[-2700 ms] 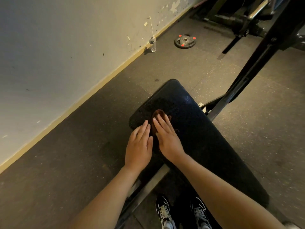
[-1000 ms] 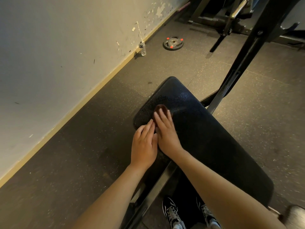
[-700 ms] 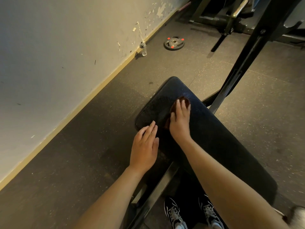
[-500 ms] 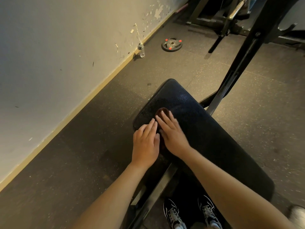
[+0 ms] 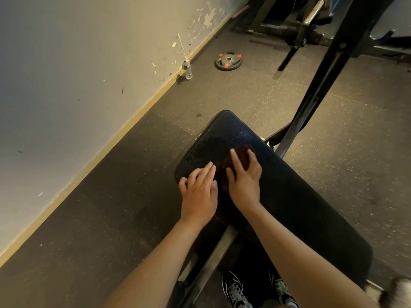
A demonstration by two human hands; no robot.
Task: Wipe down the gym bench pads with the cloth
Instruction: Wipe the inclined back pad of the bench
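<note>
Our right grip (image 5: 243,181) was laid flat on the dark reddish cloth (image 5: 242,154), fingers spread and pressing down rather than curled round it, and its far edge was a little blurred, so we judged it was in mid-stroke. The left grip (image 5: 200,192) lay just beside it, palm down on the bench pad (image 5: 300,207) near the left edge, fingers fairly straight and holding nothing, bracing as we read it. The cloth sat bunched under and ahead of the right fingers (image 5: 233,156), on the far end of the pad, short of its rounded tip. So where did we stand? Well into the wiping, we'd have said, but not through: there was a speckled sheen just beyond the cloth and a duller patch to its left, though we couldn't tell from that what was already clean. The long run of pad back towards our shoes (image 5: 235,292) had no cloth on it and looked to be the bulk of what was left. Off on the floor lay a weight plate (image 5: 228,61), and a small bottle (image 5: 187,70) stood by the wall.
</note>
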